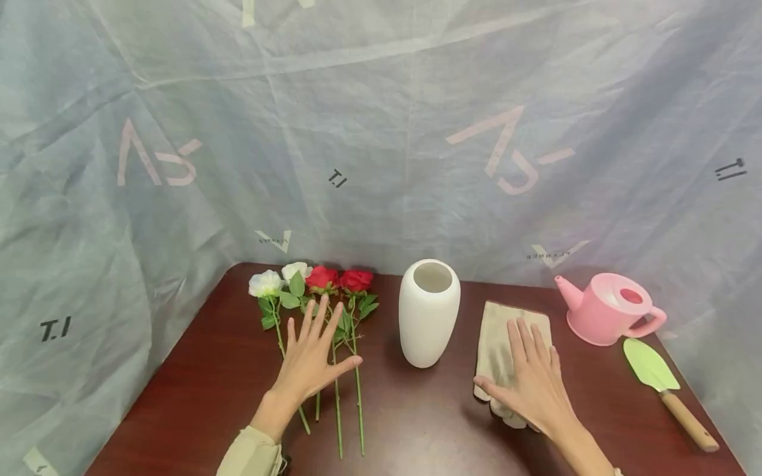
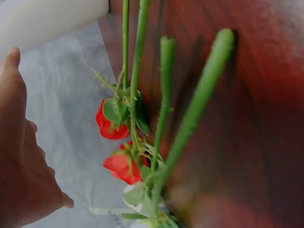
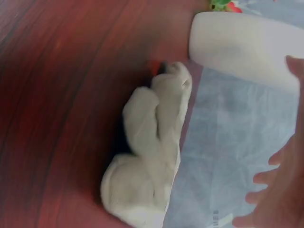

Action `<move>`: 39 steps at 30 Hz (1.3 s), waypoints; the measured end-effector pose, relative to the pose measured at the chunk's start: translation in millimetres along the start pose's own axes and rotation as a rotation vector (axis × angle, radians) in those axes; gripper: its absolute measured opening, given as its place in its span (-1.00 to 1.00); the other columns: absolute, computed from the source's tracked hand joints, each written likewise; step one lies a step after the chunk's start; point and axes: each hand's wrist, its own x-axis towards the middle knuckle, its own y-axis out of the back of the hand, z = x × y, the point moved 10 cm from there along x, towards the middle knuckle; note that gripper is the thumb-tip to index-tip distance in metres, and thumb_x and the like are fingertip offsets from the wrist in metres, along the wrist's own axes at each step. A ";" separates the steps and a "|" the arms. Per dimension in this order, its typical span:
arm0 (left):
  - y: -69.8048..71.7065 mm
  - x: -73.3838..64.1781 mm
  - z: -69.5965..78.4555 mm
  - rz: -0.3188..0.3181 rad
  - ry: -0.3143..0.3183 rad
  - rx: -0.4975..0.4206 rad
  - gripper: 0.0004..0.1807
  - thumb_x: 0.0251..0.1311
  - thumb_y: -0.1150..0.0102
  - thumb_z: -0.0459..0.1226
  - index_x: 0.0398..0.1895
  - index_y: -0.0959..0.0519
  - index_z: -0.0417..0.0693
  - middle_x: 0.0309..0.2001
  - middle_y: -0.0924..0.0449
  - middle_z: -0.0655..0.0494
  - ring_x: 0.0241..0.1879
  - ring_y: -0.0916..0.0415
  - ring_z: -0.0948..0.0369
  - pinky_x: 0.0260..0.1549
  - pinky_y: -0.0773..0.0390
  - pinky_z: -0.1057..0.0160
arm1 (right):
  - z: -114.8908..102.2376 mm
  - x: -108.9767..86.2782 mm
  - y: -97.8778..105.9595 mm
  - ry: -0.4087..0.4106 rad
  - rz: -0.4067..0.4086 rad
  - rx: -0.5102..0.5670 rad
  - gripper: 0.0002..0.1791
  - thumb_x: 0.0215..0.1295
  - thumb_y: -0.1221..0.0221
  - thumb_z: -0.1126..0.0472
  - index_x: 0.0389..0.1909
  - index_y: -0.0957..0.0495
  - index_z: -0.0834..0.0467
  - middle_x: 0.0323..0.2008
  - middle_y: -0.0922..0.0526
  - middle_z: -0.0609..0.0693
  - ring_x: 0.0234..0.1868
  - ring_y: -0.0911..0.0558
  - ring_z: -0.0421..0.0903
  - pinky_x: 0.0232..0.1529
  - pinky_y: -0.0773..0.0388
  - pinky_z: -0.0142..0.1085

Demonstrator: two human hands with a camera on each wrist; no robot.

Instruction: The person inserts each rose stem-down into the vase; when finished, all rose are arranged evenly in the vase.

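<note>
Table (image 1: 405, 430): L hand (image 1: 313, 350) splayed abv roses (image 1: 357, 280); R hand (image 1: 534, 377), straight-fingered, abv gloves (image 1: 495, 344).

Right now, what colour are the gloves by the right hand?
Beige; the gloves show best in the head view.

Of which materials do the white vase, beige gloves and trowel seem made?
White vase: probably ceramic, smooth and matte, without sharp highlights. Beige gloves: fabric or soft leather, dull and rumpled. Trowel: handle likely wood, tan and smooth; green blade, evenly coloured, plastic or painted metal.
</note>
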 end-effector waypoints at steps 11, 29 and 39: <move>-6.8 -25.3 -47.3 0.087 0.289 -0.403 -0.05 0.14 -0.03 0.24 0.47 0.09 0.05 0.42 0.68 0.08 0.39 0.53 -0.06 0.12 0.00 -0.35 | -14.5 3.4 -5.2 -0.080 -0.054 0.382 0.06 0.01 -0.34 -0.05 0.45 0.08 0.03 0.36 -0.09 0.23 0.34 -0.09 0.22 0.20 -0.07 0.15; -28.7 -43.0 -100.5 0.023 0.638 -0.707 -0.14 0.36 0.09 -0.21 0.37 0.43 -0.39 0.31 0.29 -0.54 0.24 0.02 -0.37 0.04 -0.24 -0.24 | -67.7 66.8 4.5 -0.074 -0.016 0.700 0.05 0.05 -0.34 0.07 0.45 0.13 -0.04 0.39 -0.07 0.06 0.35 -0.13 0.05 0.24 -0.14 0.03; -44.7 -54.4 -122.4 0.066 0.747 -0.982 -0.47 0.40 0.25 -0.34 0.30 0.05 -0.47 0.12 -0.25 -0.46 -0.03 -0.39 -0.17 -0.26 -0.58 0.18 | -81.9 84.7 -0.6 -0.149 -0.010 0.723 0.17 -0.11 -0.44 -0.04 0.44 0.14 -0.14 0.30 -0.22 -0.01 0.25 -0.27 -0.04 0.15 -0.20 0.06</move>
